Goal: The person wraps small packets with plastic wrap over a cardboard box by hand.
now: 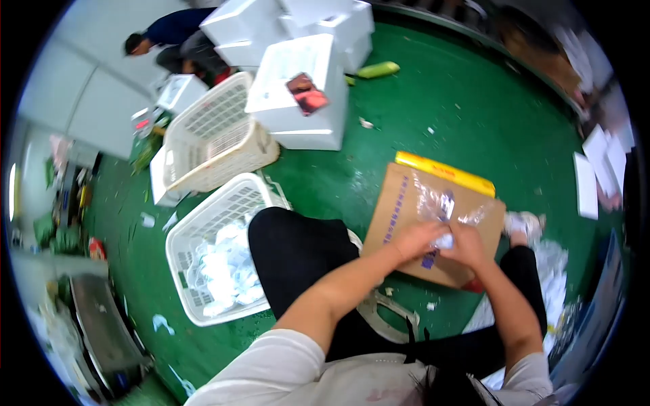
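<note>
Over the cardboard box (pixel 386 233), my left hand (pixel 418 239) and my right hand (pixel 466 243) meet with fingers closed around a small, crumpled white plastic bundle (pixel 443 241). Most of the bundle is hidden by my fingers, and its contents cannot be made out. The box has blue print and shiny clear plastic (pixel 433 193) lying on its top, just beyond my hands. Along the far edge of the box lies a long yellow packet (pixel 447 173).
Left of my knee stands a white basket (pixel 177 260) of crumpled white plastic bundles. Behind it is another white basket (pixel 261 150). A phone (pixel 307 94) lies on a white foam box (pixel 308 128). Another person (pixel 177 30) bends over at the back left. Scraps litter the green floor (pixel 433 88).
</note>
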Demonstrator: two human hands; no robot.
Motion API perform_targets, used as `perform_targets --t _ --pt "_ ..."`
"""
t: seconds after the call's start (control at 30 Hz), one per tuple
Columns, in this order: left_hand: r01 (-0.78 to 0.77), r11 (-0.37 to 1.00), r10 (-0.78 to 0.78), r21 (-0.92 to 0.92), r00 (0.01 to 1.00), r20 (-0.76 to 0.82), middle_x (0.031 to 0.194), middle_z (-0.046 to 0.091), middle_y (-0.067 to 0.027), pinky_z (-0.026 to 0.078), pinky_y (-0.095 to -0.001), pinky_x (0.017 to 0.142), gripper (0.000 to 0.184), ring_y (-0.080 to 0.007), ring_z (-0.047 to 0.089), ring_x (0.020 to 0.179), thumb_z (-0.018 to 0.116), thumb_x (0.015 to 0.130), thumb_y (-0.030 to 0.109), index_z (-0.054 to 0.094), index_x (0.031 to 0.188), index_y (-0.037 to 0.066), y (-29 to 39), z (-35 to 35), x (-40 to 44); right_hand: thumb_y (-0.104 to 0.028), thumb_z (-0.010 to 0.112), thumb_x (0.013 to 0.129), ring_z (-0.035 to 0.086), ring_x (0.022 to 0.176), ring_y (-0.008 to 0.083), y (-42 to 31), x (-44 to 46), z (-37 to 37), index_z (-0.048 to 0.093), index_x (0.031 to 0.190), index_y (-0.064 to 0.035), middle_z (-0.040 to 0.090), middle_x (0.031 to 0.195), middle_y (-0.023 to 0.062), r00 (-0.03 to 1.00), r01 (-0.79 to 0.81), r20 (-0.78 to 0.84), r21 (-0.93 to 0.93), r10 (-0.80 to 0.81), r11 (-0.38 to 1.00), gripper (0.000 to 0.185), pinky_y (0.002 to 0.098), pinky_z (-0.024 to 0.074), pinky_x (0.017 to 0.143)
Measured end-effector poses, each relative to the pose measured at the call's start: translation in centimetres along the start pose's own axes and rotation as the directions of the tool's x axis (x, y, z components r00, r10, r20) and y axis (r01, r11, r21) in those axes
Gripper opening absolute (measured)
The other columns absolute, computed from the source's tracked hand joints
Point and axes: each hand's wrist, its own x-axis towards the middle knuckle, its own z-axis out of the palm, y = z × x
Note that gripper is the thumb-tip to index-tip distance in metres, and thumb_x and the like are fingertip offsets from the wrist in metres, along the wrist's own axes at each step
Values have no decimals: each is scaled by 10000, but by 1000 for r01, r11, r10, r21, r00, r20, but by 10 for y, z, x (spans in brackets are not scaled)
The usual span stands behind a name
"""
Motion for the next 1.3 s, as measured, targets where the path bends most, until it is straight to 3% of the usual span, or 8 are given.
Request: perform_targets --t 0.23,0.33,0.5,0.6,0.73,0.83,1.0,1.3 --pt "418 862 -369 -287 905 211 917 709 -177 524 -360 789 403 -255 683 854 739 817 379 714 985 14 -49 13 44 -440 737 669 629 1026 343 35 22 11 597 1210 -79 662 1117 185 873 -289 465 250 147 924 665 399 493 908" --pt "581 765 -507 -276 809 297 950 698 -217 520 -372 810 440 -290 677 899 652 865 367 694 1000 -50 -87 36 56 -327 754 668 538 1196 367 -4 -7 12 484 1322 -11 538 1316 232 976 -69 -206 -22 63 997 775 425 427 1003" --pt "677 724 -593 -133 710 380 1130 647 -263 511 -405 862 472 -356 636 1049 549 878 357 666 1112 -36 -105 50 87 -179 781 644 423 1300 386 -31 -23 37 421 1389 -101 428 1393 193 962 -144 -257 -177 95 974 831 516 362 1051" --pt "560 803 -553 206 570 608 1108 672 -219 518 -398 851 454 -340 652 1029 551 875 374 686 1105 7 -88 13 113 -123 778 629 486 1241 340 -30 -8 26 483 1344 -129 515 1315 174 961 -166 -232 -63 148 984 773 473 387 1033" --pt "22 843 -310 537 837 452 898 698 -150 544 -413 717 266 -269 686 875 700 708 326 744 883 130 -48 8 156 -189 771 648 568 1120 326 -12 4 -21 562 1256 -95 600 1204 168 1000 -4 30 179 -1 984 650 418 426 1003" --pt "-467 816 402 341 882 246 1358 513 -135 371 -568 1000 362 -313 438 1308 617 793 341 667 1150 301 -105 88 150 -295 801 672 550 1168 321 16 37 -45 555 1291 -93 585 1259 160 938 75 281 413 -205 908 695 398 408 1030" --pt "-434 864 388 255 897 210 1521 358 -77 195 -645 1112 504 -284 312 1418 541 856 472 515 1346 360 -131 116 149 -370 737 812 447 1309 236 50 77 -58 433 1435 -47 475 1445 106 536 -539 838 430 -99 725 765 345 327 1104" --pt "-528 820 449 223 833 323 1577 264 -58 90 -624 1145 572 -261 217 1463 526 856 555 464 1401 394 -115 75 140 -263 763 764 386 1344 203 65 80 -15 435 1423 -19 511 1401 82 435 -794 901 391 -16 466 775 323 262 1133"
